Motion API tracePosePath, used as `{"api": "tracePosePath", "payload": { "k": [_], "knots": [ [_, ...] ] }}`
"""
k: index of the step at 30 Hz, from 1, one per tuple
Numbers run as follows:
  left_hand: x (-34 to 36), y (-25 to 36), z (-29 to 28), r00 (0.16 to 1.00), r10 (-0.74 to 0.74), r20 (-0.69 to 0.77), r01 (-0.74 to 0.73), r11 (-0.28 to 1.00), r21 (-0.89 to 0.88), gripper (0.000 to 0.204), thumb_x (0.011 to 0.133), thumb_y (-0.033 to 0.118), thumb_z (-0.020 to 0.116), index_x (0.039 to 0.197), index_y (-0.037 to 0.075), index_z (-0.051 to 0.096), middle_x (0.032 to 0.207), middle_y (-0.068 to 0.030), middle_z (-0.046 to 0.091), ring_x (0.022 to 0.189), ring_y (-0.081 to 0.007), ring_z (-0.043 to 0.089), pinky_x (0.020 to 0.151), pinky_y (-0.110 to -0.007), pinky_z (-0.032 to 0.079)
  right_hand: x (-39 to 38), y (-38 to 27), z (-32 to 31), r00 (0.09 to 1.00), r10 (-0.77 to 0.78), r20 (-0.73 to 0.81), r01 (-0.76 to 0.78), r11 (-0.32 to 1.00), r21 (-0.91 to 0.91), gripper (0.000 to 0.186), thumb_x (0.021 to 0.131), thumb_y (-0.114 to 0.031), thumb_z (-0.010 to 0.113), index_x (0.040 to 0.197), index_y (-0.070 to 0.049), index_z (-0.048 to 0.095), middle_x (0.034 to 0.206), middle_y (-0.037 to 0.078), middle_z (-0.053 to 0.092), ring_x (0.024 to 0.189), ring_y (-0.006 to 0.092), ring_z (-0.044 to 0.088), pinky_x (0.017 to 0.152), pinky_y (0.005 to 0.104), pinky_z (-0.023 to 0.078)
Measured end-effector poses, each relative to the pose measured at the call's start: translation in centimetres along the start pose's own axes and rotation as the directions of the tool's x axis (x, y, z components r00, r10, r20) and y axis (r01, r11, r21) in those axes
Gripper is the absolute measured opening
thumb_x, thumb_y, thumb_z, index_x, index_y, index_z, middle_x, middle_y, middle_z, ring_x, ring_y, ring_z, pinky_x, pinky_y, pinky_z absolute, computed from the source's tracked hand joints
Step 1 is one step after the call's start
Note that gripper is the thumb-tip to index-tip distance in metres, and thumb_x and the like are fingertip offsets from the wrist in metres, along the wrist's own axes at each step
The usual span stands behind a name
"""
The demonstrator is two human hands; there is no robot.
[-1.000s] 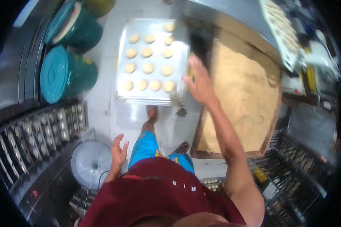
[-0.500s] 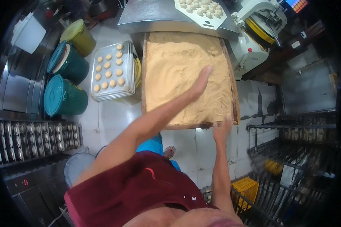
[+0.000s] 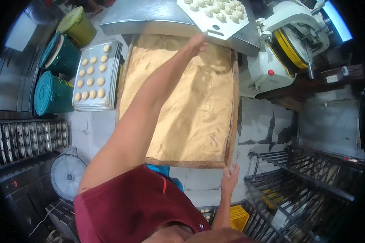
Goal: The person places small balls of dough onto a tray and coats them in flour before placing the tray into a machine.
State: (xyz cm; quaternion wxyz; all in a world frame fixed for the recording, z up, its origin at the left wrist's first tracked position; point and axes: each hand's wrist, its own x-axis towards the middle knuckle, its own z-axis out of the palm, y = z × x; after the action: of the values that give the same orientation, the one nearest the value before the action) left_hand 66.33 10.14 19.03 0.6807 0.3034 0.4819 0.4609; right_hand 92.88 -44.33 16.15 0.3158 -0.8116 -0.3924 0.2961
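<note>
My left hand [image 3: 198, 43] is stretched over the far end of a wooden tray [image 3: 182, 163] filled with pale tan crumbs [image 3: 174, 121]. Its fingers are loosely apart at the near edge of a white angular board [image 3: 230, 33], close to the slot cut in it. Whether the fingertips touch the board I cannot tell. Rows of small pale dough balls [image 3: 222, 17] sit on that board, which lies on a steel table [image 3: 150, 18]. Down by the tray's near right corner, my right hand [image 3: 230, 177] hangs with its fingers spread and nothing in it.
Stacked baking trays [image 3: 94, 107] with round dough pieces stand left of the crumbs. Lidded bins [image 3: 52, 97] are further left. A white machine with a yellow ring [image 3: 286, 48] stands at the far right. Dark metal racks [image 3: 300, 174] and a fan [image 3: 68, 177] flank me.
My left hand has moved from above the crumbs to the board's near edge. My right hand has dropped away from the tray's near rim. The view has shifted closer to the table.
</note>
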Motion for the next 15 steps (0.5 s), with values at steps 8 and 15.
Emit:
{"api": "tracePosePath", "payload": {
  "k": [8, 15],
  "knots": [
    [1.0, -3.2, 3.0, 0.999, 0.034, -0.036, -0.028, 0.990, 0.141, 0.041, 0.105, 0.030, 0.051, 0.136, 0.002, 0.053, 0.131, -0.0115, 0.057, 0.116, -0.0245, 0.055, 0.092, -0.045, 0.042, 25.4, -20.7, 12.6, 0.932, -0.146, 0.330, -0.187, 0.586, 0.788, 0.066, 0.103, -0.032, 0.060, 0.153, 0.001, 0.034, 0.142, 0.021, 0.055, 0.123, 0.0311, 0.060, 0.106, 0.0424, 0.047],
    [-12.8, -10.8, 6.6, 0.974, -0.074, 0.213, 0.127, 0.961, -0.245, 0.082, 0.096, 0.068, 0.049, 0.154, 0.011, 0.038, 0.153, -0.0123, 0.043, 0.133, -0.0315, 0.043, 0.108, -0.052, 0.035, 35.5, -21.4, 12.5, 0.947, 0.063, 0.314, -0.319, 0.129, 0.939, 0.015, 0.107, -0.023, 0.050, 0.104, -0.008, 0.050, 0.076, 0.001, 0.045, 0.063, 0.0161, 0.047, 0.058, 0.0380, 0.047]
  ]
}}
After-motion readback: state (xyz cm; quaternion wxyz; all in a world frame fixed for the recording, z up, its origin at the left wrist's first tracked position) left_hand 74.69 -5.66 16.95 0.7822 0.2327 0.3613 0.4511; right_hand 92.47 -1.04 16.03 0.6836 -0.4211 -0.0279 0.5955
